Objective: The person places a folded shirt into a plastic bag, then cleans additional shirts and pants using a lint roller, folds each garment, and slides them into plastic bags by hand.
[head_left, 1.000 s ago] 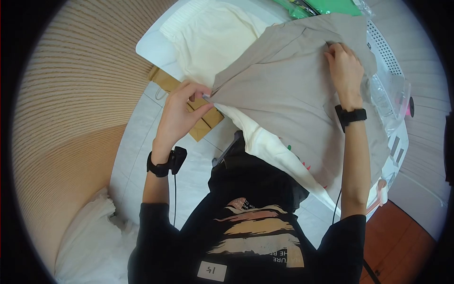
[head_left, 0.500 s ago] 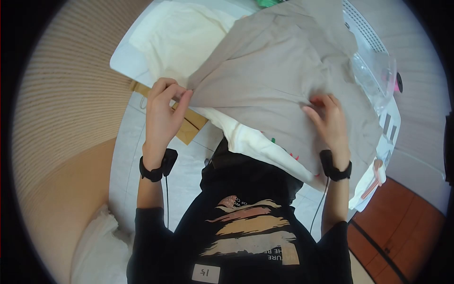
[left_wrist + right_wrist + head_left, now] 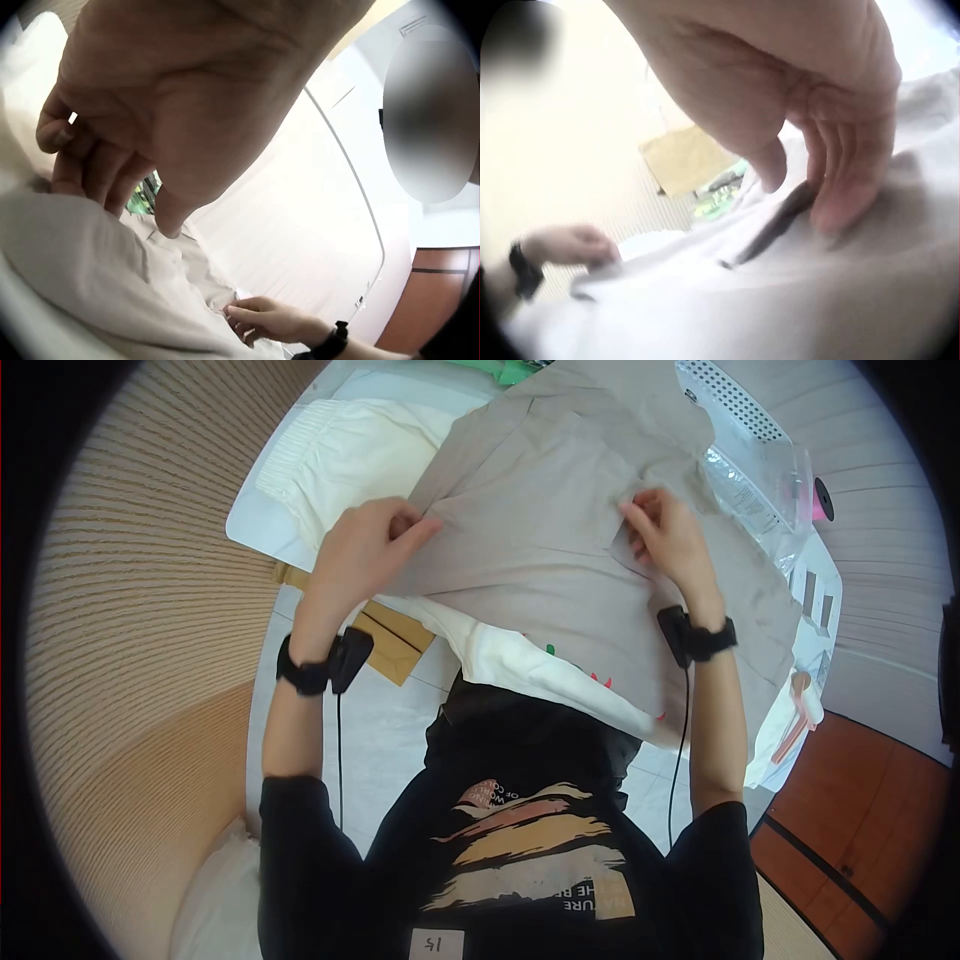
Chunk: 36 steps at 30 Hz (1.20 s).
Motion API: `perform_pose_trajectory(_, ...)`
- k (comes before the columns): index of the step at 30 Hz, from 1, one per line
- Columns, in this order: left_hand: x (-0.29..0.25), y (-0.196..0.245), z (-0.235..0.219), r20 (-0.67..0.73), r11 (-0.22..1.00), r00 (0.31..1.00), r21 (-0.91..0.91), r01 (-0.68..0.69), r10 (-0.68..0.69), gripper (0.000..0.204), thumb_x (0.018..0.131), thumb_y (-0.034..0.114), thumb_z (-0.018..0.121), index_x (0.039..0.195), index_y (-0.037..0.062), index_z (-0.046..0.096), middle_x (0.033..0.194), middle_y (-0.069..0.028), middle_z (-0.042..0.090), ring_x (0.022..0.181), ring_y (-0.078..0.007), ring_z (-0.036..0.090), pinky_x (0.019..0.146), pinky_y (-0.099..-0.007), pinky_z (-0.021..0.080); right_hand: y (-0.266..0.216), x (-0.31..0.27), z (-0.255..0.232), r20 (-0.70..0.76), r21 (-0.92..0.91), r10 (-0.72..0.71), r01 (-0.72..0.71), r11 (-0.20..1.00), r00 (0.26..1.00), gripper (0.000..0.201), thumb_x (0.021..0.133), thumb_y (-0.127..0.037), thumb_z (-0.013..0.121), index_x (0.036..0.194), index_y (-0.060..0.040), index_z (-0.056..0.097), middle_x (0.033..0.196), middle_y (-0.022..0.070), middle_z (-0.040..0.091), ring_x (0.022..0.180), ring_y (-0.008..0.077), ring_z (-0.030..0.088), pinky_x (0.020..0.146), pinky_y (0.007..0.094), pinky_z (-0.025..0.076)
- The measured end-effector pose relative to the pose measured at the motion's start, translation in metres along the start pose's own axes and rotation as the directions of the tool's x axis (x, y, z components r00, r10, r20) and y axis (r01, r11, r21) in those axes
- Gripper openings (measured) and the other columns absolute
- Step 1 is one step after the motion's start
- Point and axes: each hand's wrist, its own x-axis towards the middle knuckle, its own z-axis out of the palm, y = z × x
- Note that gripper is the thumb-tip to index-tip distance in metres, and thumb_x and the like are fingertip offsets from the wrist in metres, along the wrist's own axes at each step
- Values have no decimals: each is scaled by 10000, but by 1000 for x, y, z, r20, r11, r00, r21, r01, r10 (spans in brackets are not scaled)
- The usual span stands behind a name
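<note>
A grey-beige garment [image 3: 530,510] lies spread over the white table. Along its near edge shows white cloth [image 3: 530,668] with small red and green marks. Over the garment's left edge is my left hand [image 3: 365,555]; in the left wrist view its thumb stands apart from loosely bent fingers [image 3: 105,169], close over the cloth. My right hand [image 3: 675,545] is at the middle right, beside a pocket-like slit. In the right wrist view this slit [image 3: 769,236] shows dark, with the fingertips right at it and the thumb apart.
A cream garment with a gathered waistband [image 3: 345,460] lies at the back left of the table [image 3: 250,510]. At the right are a clear plastic box [image 3: 765,490] and a white perforated basket [image 3: 735,400]. A brown paper bag [image 3: 395,645] stands below the table's left edge.
My left hand has let go of the garment's left corner and moved over the cloth. My right hand has come toward me and left, down to the slit.
</note>
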Motion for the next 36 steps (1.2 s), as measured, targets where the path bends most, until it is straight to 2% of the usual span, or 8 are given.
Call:
perform_pose_trajectory(5, 41, -5, 13, 46, 1000, 999, 20, -13, 12, 375, 951, 341, 737, 979, -32, 739, 778, -151, 732, 700, -227, 692, 662, -349, 526, -27, 58, 29, -231, -437, -700, 571, 695, 676, 204, 946, -192, 706, 989, 0, 650, 990, 205, 725, 913, 385, 724, 740, 499, 572)
perform_pose_trajectory(11, 37, 0, 17, -4, 985, 1000, 172, -14, 15, 374, 946, 344, 739, 969, -29, 731, 773, -154, 733, 709, -281, 713, 673, -363, 538, -73, 118, 69, -6, -706, -655, 461, 537, 755, 153, 940, -164, 686, 1056, -65, 686, 997, 195, 728, 909, 387, 727, 755, 471, 575)
perform_pose_trajectory(16, 8, -12, 6, -17, 992, 995, -88, 93, -95, 279, 929, 245, 776, 953, -25, 709, 692, -98, 660, 599, -145, 567, 580, -320, 444, -94, 130, 58, -44, -586, -663, 519, 623, 747, 212, 926, -175, 701, 1118, -86, 690, 986, 144, 749, 918, 370, 724, 760, 481, 567)
perform_pose_trajectory(21, -30, -11, -3, -42, 988, 992, -100, 118, -122, 251, 884, 240, 801, 929, 4, 730, 681, -79, 647, 612, -230, 604, 590, -351, 467, -81, 133, 61, 33, -648, -623, 492, 582, 781, 244, 932, -181, 715, 1149, -77, 677, 1063, 134, 735, 957, 369, 713, 784, 484, 560)
perform_pose_trajectory(23, -46, -23, -8, -32, 980, 981, -67, 186, -189, 221, 876, 202, 805, 948, 7, 731, 736, -76, 667, 647, -217, 607, 602, -343, 468, -96, 97, 59, -59, -502, -762, 641, 581, 645, 261, 943, -135, 699, 1190, -70, 641, 1162, 152, 677, 980, 385, 697, 790, 481, 564)
perform_pose_trajectory(25, -68, -49, -13, -298, 999, 954, -45, 1, -15, 188, 842, 109, 815, 985, 25, 727, 866, -78, 675, 775, -195, 622, 648, -331, 475, -95, 62, 54, 40, -362, -790, 746, 559, 611, 217, 913, -68, 673, 1127, -62, 643, 1181, 143, 684, 962, 387, 699, 779, 501, 558)
perform_pose_trajectory(27, -78, -60, -19, -274, 985, 949, -115, 132, -159, 227, 827, 43, 805, 1042, 54, 734, 940, -80, 657, 855, -205, 621, 716, -326, 491, -90, 15, 54, 283, -231, -775, 824, 517, 566, 261, 892, -37, 675, 1149, -47, 625, 1264, 148, 629, 1062, 369, 658, 859, 469, 549)
perform_pose_trajectory(36, -56, -73, 4, -189, 921, 912, -66, -383, 365, 206, 835, 44, 807, 1032, 47, 745, 1207, -39, 622, 1032, -230, 537, 840, -357, 496, -115, -36, 108, 315, -151, -824, 882, 446, 470, 299, 879, -53, 664, 1177, -41, 655, 1291, 106, 601, 1163, 294, 591, 995, 410, 496)
